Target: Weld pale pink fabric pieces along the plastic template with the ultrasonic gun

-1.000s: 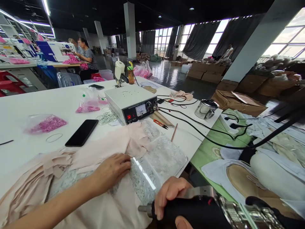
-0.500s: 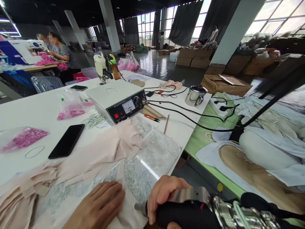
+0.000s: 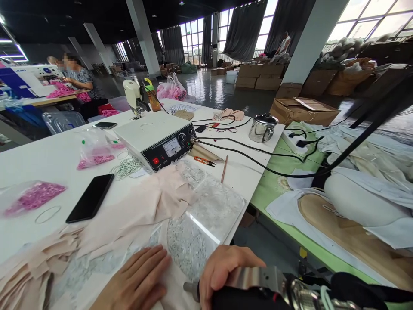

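My left hand lies flat, fingers stretched out and close together, on a thin pale pink fabric piece at the table's near edge. My right hand is wrapped round the black body of a handheld ultrasonic welder. The tool's blunt metal tip points left, just right of my left fingers and over the fabric; whether it touches is unclear. More pale pink fabric is spread beyond my left hand, and a stack of cut fabric strips lies at the near left.
A control box with a dial stands mid-table; black cables run right from it. Nearby are orange thread snips, a pencil, a metal mug and a black phone. A green-covered table adjoins at right.
The view has tilted slightly, so the table sits a little lower in it. The tool's rear end has dropped slightly. My left hand keeps its flat place on the fabric.
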{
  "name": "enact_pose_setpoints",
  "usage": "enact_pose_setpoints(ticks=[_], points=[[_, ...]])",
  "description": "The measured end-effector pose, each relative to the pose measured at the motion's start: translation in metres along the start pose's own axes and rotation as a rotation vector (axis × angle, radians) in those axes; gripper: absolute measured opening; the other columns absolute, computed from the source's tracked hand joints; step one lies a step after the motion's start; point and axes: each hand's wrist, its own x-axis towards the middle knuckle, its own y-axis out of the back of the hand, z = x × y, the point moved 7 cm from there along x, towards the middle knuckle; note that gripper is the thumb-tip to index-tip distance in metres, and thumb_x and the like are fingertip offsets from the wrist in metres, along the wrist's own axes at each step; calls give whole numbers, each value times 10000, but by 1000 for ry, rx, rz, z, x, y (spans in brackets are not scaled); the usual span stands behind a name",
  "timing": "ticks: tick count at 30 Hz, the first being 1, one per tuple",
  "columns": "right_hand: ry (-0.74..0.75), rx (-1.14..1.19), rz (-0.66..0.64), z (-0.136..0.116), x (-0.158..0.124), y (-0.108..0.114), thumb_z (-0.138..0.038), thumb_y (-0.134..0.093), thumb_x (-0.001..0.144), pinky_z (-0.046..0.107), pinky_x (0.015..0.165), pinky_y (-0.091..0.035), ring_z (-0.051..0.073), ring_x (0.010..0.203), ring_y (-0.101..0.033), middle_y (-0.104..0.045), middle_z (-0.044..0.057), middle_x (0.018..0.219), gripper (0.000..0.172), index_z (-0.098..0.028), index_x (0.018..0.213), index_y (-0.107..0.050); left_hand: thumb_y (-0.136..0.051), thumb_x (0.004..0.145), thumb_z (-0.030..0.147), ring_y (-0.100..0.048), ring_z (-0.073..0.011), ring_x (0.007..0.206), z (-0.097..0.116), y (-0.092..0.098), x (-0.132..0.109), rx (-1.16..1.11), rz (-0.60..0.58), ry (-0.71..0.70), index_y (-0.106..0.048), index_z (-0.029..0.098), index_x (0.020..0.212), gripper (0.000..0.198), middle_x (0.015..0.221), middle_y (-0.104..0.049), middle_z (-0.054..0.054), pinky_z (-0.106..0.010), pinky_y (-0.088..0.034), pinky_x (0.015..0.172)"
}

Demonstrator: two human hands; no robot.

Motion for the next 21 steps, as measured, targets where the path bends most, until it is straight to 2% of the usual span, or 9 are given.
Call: enact_pose_setpoints(ticks=[4,9,12,13,14,15,21], points=[[-51,-8,-49,-3,1,-2,-625,-620,905,294,461,-549,193,503,-680,-690,77,658,406,-230,878,-710,-514,1101,316,-657,-211,1273,0,6,3,-29,4,-21,-606,146,1370,331,1322,-717,-108,-306,-464,1161],[110,-158,-22,-26,7,-2,-430,-637,963,281,472,-555,188,535,-702,-747,71,755,247,-272,1118,-745,-495,1110,281,-629,-234,1311,5,5,4,-68,21,-3,-657,151,1299,281,1308,-718,-123,-340,-506,1129],[147,-278,24,-35,21,-6,-343,-636,967,325,569,-598,184,610,-706,-744,57,861,189,-311,1138,-709,-448,1124,265,-618,-251,1323,6,0,1,-88,32,31,-665,157,1297,297,1307,-712,-137,-385,-518,1123],[142,-354,78,-36,28,-5,-325,-674,938,340,622,-603,190,663,-706,-726,49,867,175,-304,1110,-690,-440,1126,264,-613,-254,1329,7,-2,-1,-89,31,34,-661,155,1306,305,1312,-708,-140,-391,-518,1124],[120,-418,145,-34,35,-3,-329,-687,922,353,665,-598,188,694,-696,-700,38,873,181,-299,1098,-660,-434,1128,263,-609,-254,1333,8,-3,-2,-86,37,31,-658,151,1313,312,1315,-705,-143,-390,-519,1124],[180,-451,170,-34,41,-4,-356,-671,925,338,647,-583,174,664,-676,-672,17,834,152,-293,1059,-636,-428,1129,262,-605,-253,1338,8,-4,-3,-82,49,23,-656,148,1316,316,1318,-703,-142,-384,-519,1124],[222,-487,113,6,72,-1,-402,-658,902,329,593,-571,156,603,-651,-623,-3,827,229,-250,1020,-534,-453,1124,263,-589,-239,1359,8,1,-2,-88,74,17,-648,145,1324,304,1318,-712,-113,-346,-502,1140]])
